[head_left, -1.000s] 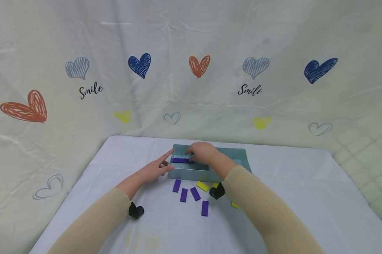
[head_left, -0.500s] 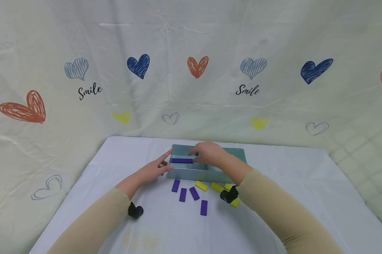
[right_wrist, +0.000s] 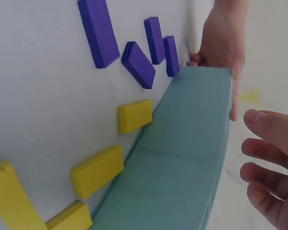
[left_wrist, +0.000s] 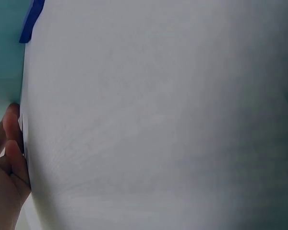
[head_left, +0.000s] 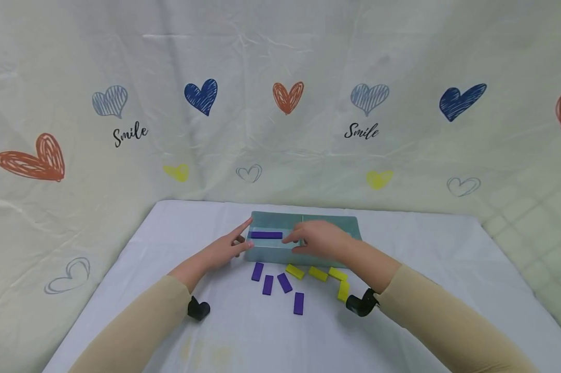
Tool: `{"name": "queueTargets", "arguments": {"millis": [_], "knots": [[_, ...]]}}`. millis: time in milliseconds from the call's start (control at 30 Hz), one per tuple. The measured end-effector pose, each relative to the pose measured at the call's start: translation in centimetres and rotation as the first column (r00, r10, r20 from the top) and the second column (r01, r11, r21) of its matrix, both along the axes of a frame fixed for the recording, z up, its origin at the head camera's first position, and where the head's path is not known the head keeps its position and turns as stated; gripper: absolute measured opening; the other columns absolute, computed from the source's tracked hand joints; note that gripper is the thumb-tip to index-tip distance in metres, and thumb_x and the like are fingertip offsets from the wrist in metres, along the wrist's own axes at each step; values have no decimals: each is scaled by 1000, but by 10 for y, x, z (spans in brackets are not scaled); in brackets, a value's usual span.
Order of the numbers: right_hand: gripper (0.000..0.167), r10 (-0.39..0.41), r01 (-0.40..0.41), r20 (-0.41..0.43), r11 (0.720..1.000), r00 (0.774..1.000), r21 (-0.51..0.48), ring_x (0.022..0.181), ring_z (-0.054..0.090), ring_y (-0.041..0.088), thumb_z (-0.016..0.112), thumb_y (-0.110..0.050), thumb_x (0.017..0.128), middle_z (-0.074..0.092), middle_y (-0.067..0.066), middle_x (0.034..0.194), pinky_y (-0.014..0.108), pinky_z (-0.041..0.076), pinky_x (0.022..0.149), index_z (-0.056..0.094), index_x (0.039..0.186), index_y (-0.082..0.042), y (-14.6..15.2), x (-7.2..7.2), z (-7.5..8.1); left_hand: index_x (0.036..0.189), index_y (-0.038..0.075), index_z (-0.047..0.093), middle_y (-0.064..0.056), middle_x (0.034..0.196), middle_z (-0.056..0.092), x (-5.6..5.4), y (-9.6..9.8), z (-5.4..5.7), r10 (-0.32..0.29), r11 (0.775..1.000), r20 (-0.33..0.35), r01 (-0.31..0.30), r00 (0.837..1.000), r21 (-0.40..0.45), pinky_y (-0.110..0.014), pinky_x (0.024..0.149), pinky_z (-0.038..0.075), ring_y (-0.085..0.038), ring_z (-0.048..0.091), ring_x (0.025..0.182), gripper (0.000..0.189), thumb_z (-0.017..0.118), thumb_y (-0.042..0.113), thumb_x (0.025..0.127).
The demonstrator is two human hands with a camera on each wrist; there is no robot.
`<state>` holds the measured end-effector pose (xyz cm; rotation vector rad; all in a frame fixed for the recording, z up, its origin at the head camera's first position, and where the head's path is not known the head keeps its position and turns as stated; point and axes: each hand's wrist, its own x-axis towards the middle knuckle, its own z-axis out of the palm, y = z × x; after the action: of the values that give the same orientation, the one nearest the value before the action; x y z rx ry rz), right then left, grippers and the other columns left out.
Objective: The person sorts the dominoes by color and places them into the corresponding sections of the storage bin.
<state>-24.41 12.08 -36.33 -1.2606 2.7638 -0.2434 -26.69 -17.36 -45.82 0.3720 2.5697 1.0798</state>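
Note:
A teal divided box (head_left: 271, 254) stands on the white-covered table. Inside its left compartment lies a purple strip (head_left: 266, 235), apparently blocks set in a row. My left hand (head_left: 222, 252) rests against the box's left end, index finger stretched along it and thumb near the front corner. Over the box's middle hovers my right hand (head_left: 321, 239), fingers loosely bent and holding nothing; the right wrist view shows its thumb and fingers (right_wrist: 264, 148) apart, beyond the box's long wall (right_wrist: 168, 139). It covers part of the right compartment.
In front of the box lie several loose purple blocks (head_left: 268, 285) and several yellow blocks (head_left: 318, 273), the nearest purple block (head_left: 298, 303) closest to me. A cloth with printed hearts (head_left: 288, 97) hangs behind the table.
My right hand has drawn away from the purple strip, moving right and toward me, uncovering more yellow blocks. The left hand stays at the box's end.

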Motion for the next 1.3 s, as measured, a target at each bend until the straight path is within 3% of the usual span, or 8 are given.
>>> {"name": "queueTargets", "arguments": {"millis": [233,467,800,1033,1300], "knots": [[30,39,-38,13,999,999,-36,92,66,15,76,-18,89,69,-5,99,23,52,76,75,118,-20,10,23,-2,154,55,9,-8,132,54,-1,-1,-1,7,1000,1,-7,1000,-1,-44,88,47,-19,60,95,72,53,55,98],[29,71,-70,27,996,997,-48,95,65,14,76,-19,89,71,-6,103,24,52,78,75,118,-23,14,35,-8,154,54,9,-8,133,54,-1,-1,-2,5,1000,-4,-5,1000,2,-45,87,47,-19,60,94,72,54,55,97],[30,92,-93,170,996,981,-1,88,64,11,77,-20,88,69,-9,103,20,50,73,75,117,-26,14,40,-19,154,55,8,-8,131,54,-3,-1,-6,-1,1000,-4,1,1000,-6,-44,86,47,-20,59,96,74,53,59,96],[28,65,-79,288,996,955,37,97,61,6,76,-18,88,67,-16,104,23,50,82,76,114,-29,12,43,-29,153,56,8,-8,132,53,-2,-1,-3,-1,1000,-4,1,1000,3,-44,86,47,-20,59,96,73,54,57,96],[27,100,-125,296,990,950,67,106,60,2,74,-16,90,67,-20,109,26,49,90,76,113,-29,12,43,-47,153,55,9,-8,134,51,0,0,1,7,1000,22,-7,1000,10,-44,87,47,-21,60,101,72,54,56,97]]}}
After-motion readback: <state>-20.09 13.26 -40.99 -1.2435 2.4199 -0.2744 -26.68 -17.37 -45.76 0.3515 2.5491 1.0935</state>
